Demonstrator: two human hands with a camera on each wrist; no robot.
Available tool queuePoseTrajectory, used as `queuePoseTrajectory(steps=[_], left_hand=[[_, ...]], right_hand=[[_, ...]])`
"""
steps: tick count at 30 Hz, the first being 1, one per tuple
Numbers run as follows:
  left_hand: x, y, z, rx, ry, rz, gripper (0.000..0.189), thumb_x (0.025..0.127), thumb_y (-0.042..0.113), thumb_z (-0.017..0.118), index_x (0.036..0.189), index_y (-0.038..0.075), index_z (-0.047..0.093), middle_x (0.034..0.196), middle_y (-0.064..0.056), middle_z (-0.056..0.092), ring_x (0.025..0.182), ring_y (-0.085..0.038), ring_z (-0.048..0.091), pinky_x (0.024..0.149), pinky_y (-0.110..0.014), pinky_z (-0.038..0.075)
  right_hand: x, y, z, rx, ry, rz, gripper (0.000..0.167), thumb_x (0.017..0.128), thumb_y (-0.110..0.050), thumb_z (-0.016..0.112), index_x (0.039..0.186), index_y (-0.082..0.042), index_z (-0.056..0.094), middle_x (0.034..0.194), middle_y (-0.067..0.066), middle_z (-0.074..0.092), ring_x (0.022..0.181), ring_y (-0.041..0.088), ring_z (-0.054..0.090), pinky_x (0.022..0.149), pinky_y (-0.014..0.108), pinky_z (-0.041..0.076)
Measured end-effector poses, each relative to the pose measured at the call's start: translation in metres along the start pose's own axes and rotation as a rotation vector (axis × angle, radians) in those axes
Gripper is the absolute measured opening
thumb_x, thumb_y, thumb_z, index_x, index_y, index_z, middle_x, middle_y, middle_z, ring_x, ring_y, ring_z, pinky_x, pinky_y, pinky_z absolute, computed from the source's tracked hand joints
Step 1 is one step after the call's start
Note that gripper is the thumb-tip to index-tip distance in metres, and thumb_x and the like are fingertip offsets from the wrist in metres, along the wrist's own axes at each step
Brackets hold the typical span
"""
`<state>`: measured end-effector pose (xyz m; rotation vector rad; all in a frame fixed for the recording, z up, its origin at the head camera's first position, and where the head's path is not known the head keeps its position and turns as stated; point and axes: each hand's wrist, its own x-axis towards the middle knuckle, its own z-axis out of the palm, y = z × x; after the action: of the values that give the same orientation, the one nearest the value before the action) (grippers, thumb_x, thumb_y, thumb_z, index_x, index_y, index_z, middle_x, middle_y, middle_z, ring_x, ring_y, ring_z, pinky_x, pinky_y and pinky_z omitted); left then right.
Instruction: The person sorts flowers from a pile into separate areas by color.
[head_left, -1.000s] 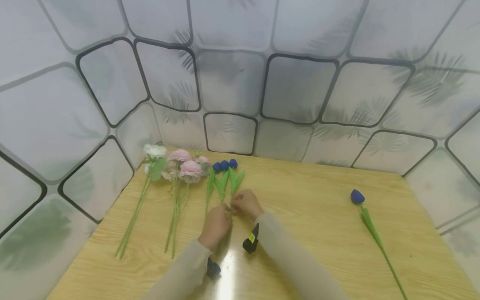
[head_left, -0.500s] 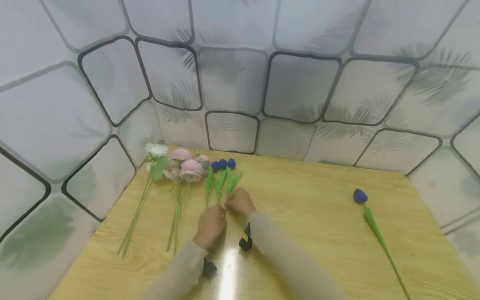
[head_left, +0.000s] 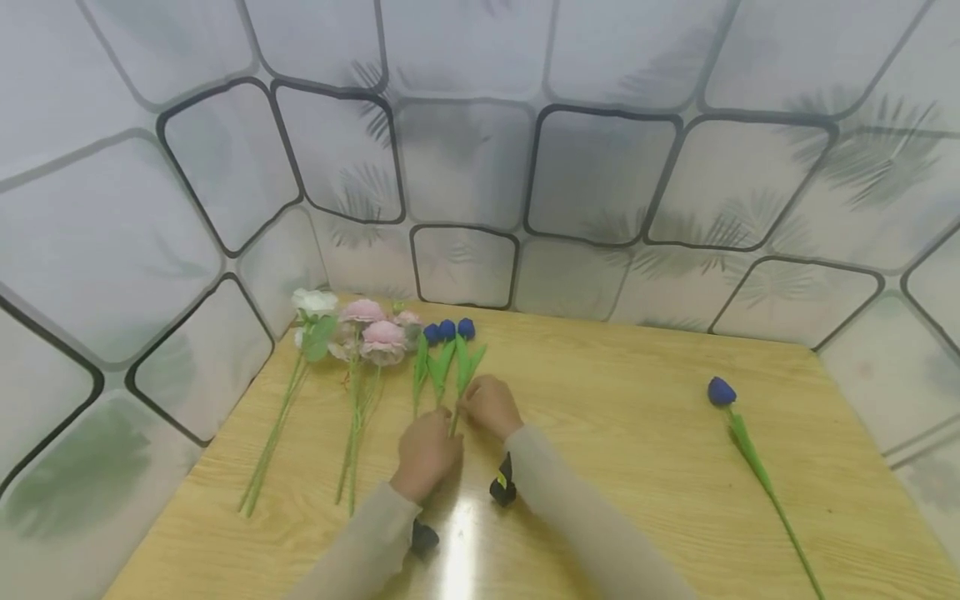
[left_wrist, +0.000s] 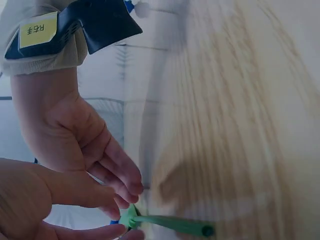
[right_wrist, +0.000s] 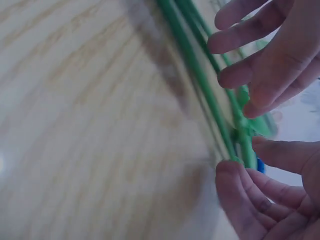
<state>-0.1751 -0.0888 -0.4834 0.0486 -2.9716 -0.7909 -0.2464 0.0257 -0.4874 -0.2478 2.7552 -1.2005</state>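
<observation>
Three blue artificial tulips lie side by side on the wooden table (head_left: 600, 392). My right hand (head_left: 491, 407) pinches the green stem (right_wrist: 245, 145) of the rightmost tulip (head_left: 466, 329) between thumb and fingertips, below its leaves. My left hand (head_left: 427, 454) is just below and to the left, its extended fingers (right_wrist: 235, 75) next to the stems in the right wrist view. Seen from the left wrist, the stem's cut end (left_wrist: 207, 230) points toward the camera. The left palm hides the lower stems in the head view.
Pink flowers (head_left: 382, 342) and white flowers (head_left: 315, 302) lie with long stems at the table's left. One separate blue tulip (head_left: 722, 392) lies far right. A patterned wall covering (head_left: 465, 167) borders the back and both sides.
Both hands have shifted slightly left and then slightly back right, staying around the rightmost tulip's stem. The three blooms remain lined up, and the other flowers have not visibly moved on the table.
</observation>
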Motion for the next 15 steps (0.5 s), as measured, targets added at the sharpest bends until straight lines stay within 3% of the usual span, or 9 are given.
queuePoseTrajectory(steps=[4,8,11,15], left_hand=[[-0.003,0.011,0.002,-0.016,0.059,0.035,0.038,0.080,0.022,0.067,0.114,0.007,0.061,0.098,-0.012,0.067,0.082,-0.027,0.064,0.062,-0.039,0.053],[-0.008,0.028,0.004,-0.084,0.093,0.076,0.039,0.077,0.027,0.067,0.112,0.010,0.062,0.101,-0.010,0.066,0.086,-0.027,0.063,0.062,-0.037,0.053],[-0.011,0.043,0.008,-0.128,0.057,0.103,0.039,0.078,0.030,0.066,0.112,0.010,0.061,0.101,-0.009,0.065,0.085,-0.025,0.062,0.062,-0.034,0.052],[-0.015,0.066,0.020,-0.220,-0.042,0.154,0.040,0.080,0.027,0.066,0.114,0.008,0.060,0.103,-0.011,0.065,0.082,-0.022,0.063,0.062,-0.030,0.052]], right_hand=[[-0.014,0.005,-0.022,-0.007,0.049,-0.020,0.022,0.083,-0.018,0.068,0.097,0.000,0.066,0.089,0.014,0.070,0.071,0.020,0.066,0.065,0.029,0.055],[-0.035,0.011,-0.054,-0.047,0.123,-0.011,0.022,0.084,-0.021,0.069,0.099,-0.005,0.066,0.092,0.012,0.071,0.076,0.021,0.067,0.066,0.032,0.055],[-0.051,0.018,-0.081,-0.097,0.182,-0.021,0.023,0.084,-0.022,0.069,0.101,-0.006,0.066,0.093,0.011,0.071,0.080,0.023,0.067,0.068,0.035,0.055],[-0.075,0.033,-0.120,-0.126,0.245,-0.026,0.027,0.086,-0.022,0.067,0.107,-0.005,0.063,0.096,0.013,0.070,0.081,0.026,0.067,0.069,0.038,0.055]])
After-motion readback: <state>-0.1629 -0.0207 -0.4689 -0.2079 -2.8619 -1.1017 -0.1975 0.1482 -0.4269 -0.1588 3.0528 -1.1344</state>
